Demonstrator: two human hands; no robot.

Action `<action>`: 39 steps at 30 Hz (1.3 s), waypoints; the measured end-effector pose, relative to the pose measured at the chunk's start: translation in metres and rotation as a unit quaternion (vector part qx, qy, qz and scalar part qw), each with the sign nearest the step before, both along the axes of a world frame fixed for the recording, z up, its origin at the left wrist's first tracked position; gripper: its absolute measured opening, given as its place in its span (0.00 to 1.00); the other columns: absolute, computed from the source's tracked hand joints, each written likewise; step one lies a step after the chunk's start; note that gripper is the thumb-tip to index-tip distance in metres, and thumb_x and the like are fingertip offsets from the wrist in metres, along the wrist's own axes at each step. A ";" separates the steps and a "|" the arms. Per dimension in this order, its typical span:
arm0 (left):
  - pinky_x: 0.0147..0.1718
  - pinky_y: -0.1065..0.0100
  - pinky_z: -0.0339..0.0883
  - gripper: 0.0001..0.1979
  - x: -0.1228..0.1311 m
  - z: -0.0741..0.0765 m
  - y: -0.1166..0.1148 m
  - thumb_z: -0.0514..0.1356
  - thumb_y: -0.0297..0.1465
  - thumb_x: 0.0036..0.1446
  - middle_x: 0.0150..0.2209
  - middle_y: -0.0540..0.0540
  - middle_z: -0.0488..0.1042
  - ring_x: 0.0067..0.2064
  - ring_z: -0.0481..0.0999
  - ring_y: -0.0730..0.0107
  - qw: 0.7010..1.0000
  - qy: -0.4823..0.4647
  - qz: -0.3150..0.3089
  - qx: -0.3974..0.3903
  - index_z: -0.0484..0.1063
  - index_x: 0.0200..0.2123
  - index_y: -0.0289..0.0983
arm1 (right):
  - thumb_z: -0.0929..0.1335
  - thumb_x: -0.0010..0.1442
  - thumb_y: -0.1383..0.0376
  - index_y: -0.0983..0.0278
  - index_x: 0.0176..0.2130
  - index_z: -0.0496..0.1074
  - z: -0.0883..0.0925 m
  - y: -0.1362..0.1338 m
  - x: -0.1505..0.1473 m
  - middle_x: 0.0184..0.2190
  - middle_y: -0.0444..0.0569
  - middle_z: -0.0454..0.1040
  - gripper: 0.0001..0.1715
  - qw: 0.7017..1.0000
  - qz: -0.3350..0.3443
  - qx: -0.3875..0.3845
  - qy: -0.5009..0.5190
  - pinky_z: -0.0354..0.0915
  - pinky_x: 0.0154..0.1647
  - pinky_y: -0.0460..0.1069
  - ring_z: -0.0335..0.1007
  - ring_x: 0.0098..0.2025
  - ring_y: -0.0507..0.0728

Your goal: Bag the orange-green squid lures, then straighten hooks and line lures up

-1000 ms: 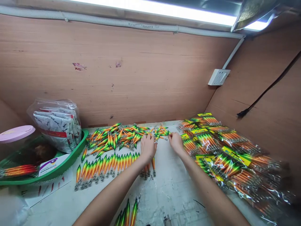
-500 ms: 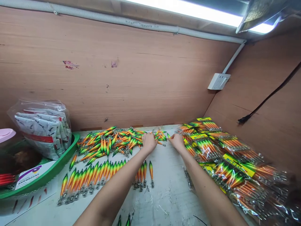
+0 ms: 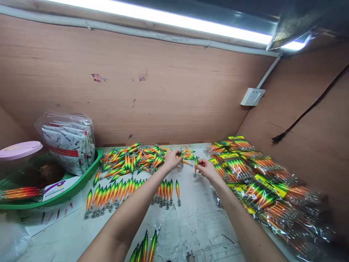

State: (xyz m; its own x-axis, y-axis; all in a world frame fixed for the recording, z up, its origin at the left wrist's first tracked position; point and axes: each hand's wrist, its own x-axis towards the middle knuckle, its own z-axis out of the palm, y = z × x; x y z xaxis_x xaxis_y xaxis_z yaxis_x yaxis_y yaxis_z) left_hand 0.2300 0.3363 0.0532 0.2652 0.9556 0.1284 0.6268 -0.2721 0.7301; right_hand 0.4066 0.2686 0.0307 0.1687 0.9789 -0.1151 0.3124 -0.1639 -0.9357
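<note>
We identify the back panel [image 3: 163, 94] as the largest item, spanning the upper and middle frame. Below it we find the pale worktop [image 3: 199, 229], running to the bottom edge. At the right of the frame we note a heap of bagged lures [image 3: 272, 203] with yellow header cards. At the left edge we locate the green basket [image 3: 91, 173], with a clear bag of packets [image 3: 68, 149] standing in it. Left of centre we observe the loose lures [image 3: 133, 162], piled crosswise near the panel; directly below them in the frame we see the row of lures [image 3: 120, 189], green ends up and hook ends down. Of the two hands, we place the left hand [image 3: 172, 160] at the right part of the pile, fingers partly curled; we cannot tell whether it grips anything. We place the right hand [image 3: 206, 169] just right of centre, thumb and fingers pinched together on the single lure [image 3: 196, 162]. We record that lure between the two hands, near-vertical in the frame, green end uppermost.
</note>
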 end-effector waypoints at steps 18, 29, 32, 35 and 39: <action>0.43 0.64 0.70 0.14 -0.037 0.038 -0.095 0.62 0.34 0.55 0.37 0.44 0.77 0.36 0.77 0.71 0.884 -0.387 -0.129 -0.227 0.71 0.44 0.34 | 0.74 0.45 0.56 0.64 0.29 0.69 0.067 -0.082 -0.030 0.24 0.42 0.70 0.17 0.969 0.089 0.078 0.217 0.61 0.24 0.44 0.64 0.25 0.48; 0.41 0.66 0.70 0.18 -0.065 0.064 -0.149 0.67 0.31 0.49 0.37 0.44 0.79 0.37 0.77 0.70 0.788 -0.513 -0.176 -0.292 0.75 0.45 0.35 | 0.74 0.52 0.62 0.64 0.37 0.77 0.090 -0.117 -0.051 0.28 0.45 0.70 0.11 0.923 0.227 0.064 0.304 0.65 0.28 0.45 0.62 0.26 0.48; 0.41 0.66 0.70 0.19 -0.065 0.065 -0.151 0.67 0.31 0.49 0.38 0.44 0.79 0.36 0.77 0.71 0.786 -0.515 -0.175 -0.294 0.75 0.45 0.35 | 0.74 0.52 0.62 0.65 0.38 0.77 0.089 -0.118 -0.051 0.29 0.46 0.71 0.13 0.919 0.230 0.056 0.316 0.65 0.28 0.45 0.62 0.26 0.49; 0.42 0.64 0.70 0.20 -0.065 0.065 -0.151 0.67 0.30 0.48 0.39 0.43 0.79 0.36 0.77 0.70 0.783 -0.516 -0.169 -0.303 0.75 0.46 0.35 | 0.74 0.50 0.61 0.64 0.37 0.77 0.090 -0.119 -0.050 0.31 0.47 0.73 0.13 0.922 0.222 0.049 0.312 0.65 0.28 0.45 0.63 0.26 0.48; 0.45 0.61 0.69 0.21 -0.066 0.065 -0.151 0.66 0.30 0.49 0.40 0.42 0.79 0.39 0.78 0.66 0.776 -0.516 -0.176 -0.317 0.73 0.48 0.35 | 0.75 0.47 0.59 0.63 0.33 0.75 0.093 -0.122 -0.051 0.32 0.46 0.74 0.14 0.938 0.188 0.051 0.286 0.64 0.28 0.47 0.63 0.26 0.49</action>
